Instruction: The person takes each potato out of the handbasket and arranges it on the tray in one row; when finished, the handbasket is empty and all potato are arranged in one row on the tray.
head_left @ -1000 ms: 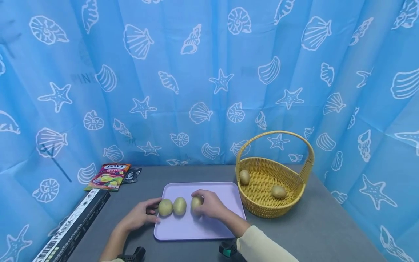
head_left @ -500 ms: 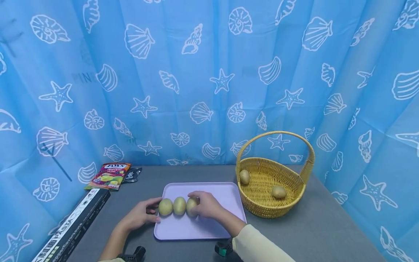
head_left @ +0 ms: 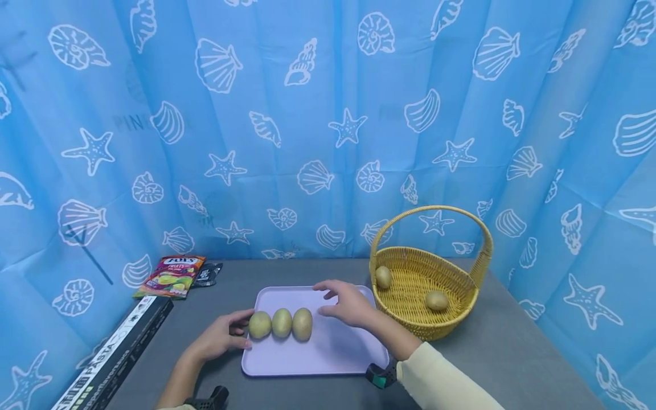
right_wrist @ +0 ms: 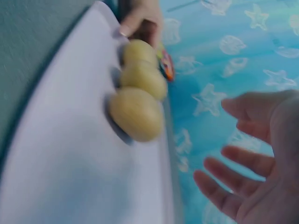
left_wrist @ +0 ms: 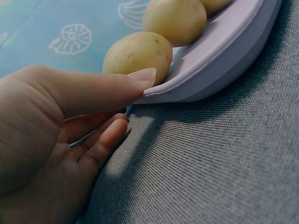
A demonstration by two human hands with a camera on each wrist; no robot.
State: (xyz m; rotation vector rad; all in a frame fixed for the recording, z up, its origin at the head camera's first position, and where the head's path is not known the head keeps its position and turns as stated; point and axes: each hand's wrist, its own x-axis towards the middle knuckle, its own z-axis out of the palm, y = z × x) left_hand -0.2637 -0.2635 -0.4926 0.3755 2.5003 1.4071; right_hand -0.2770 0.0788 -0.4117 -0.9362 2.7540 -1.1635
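Three potatoes lie in a row on the lilac tray (head_left: 287,361): a left one (head_left: 259,324), a middle one (head_left: 282,323) and a right one (head_left: 302,324). My left hand (head_left: 221,336) rests at the tray's left edge beside the left potato. In the left wrist view its thumb (left_wrist: 135,81) lies at the rim in front of that potato, with the other fingers loosely bent outside the tray. My right hand (head_left: 348,304) hovers over the tray's right half, apart from the potatoes, its fingers spread and holding nothing.
A yellow wicker basket (head_left: 421,331) with a tall handle stands right of the tray; two potatoes (head_left: 437,300) lie in it. At left are a long black-and-white pasta box (head_left: 115,353), a candy bag (head_left: 171,277) and a small black packet (head_left: 207,274). A blue shell-print curtain (head_left: 328,142) hangs behind.
My right hand slid the right potato leftward up to the middle one, then let go and moved away to the right. The left hand has stayed in place.
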